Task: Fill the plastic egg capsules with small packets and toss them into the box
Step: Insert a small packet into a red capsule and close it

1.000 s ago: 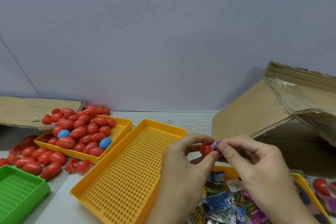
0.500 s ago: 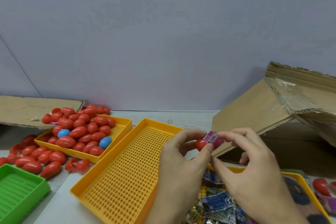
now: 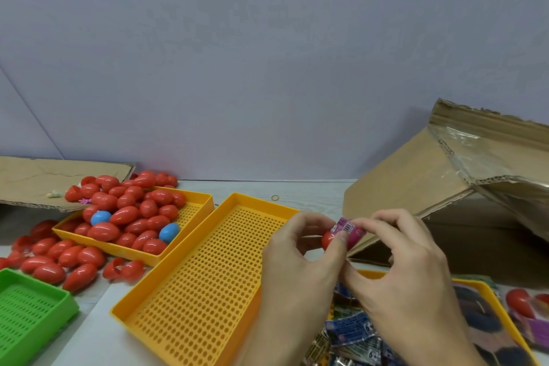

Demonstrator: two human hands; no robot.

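Fingers of the left hand [image 3: 300, 249] curl round a red egg capsule half [image 3: 329, 239] at centre right of the frame, while the right hand [image 3: 410, 258] pinches a pink packet [image 3: 348, 230] against its mouth. Behind them, at right, stands a cardboard box [image 3: 421, 184] with its flaps up. Below the hands, a yellow tray [image 3: 505, 312] holds more packets [image 3: 350, 328]. At left, another yellow tray [image 3: 205, 202] is heaped with red egg capsules [image 3: 124, 214].

red egg capsule [image 3: 329, 239], pink packet [image 3: 350, 230], yellow perforated tray [image 3: 205, 276].
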